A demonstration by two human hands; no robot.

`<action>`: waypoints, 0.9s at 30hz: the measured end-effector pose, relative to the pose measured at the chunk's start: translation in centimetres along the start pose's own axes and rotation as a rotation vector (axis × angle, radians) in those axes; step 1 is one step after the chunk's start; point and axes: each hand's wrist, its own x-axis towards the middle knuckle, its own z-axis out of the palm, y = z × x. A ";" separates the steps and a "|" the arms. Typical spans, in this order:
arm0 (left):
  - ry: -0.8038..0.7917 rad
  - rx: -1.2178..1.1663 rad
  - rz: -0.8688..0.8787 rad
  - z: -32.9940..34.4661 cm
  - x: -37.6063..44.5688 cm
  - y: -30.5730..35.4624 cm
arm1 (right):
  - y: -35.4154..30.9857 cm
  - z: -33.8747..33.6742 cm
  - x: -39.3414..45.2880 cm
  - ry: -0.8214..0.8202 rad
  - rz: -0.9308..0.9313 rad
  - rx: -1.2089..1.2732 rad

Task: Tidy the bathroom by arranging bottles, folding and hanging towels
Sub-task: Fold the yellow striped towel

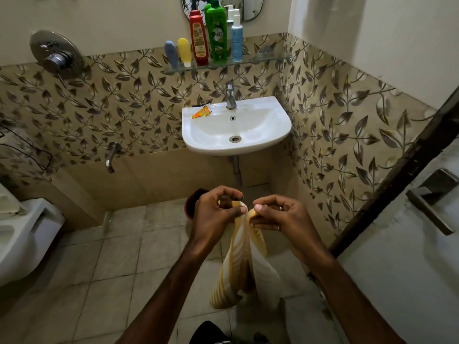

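Both hands, left hand [218, 209] and right hand [278, 214], pinch the striped towel [244, 264] at its top edge. Best spread those corners apart, level, before folding.

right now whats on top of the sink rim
An orange packet lies on the sink rim's back left corner, with a dark item behind it, too small to identify.

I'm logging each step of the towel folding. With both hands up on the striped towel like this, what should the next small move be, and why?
Probably draw the hands apart to spread the top edge flat. The left hand and right hand pinch the yellow-and-white towel close together, so it hangs bunched in front of the sink; it likely cannot be folded neatly until it is opened out.
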 end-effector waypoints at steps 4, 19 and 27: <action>-0.064 -0.053 -0.003 -0.2 -0.3 0.2 | 0.1 -0.8 -0.1 -0.169 -0.059 -0.115; -0.073 -0.208 -0.010 -0.8 -1.2 0.4 | 0.4 0.4 1.3 -0.151 -0.414 -0.447; -0.236 -0.090 -0.006 -1.5 -1.8 0.8 | 0.1 1.2 1.4 -0.006 -0.386 -0.447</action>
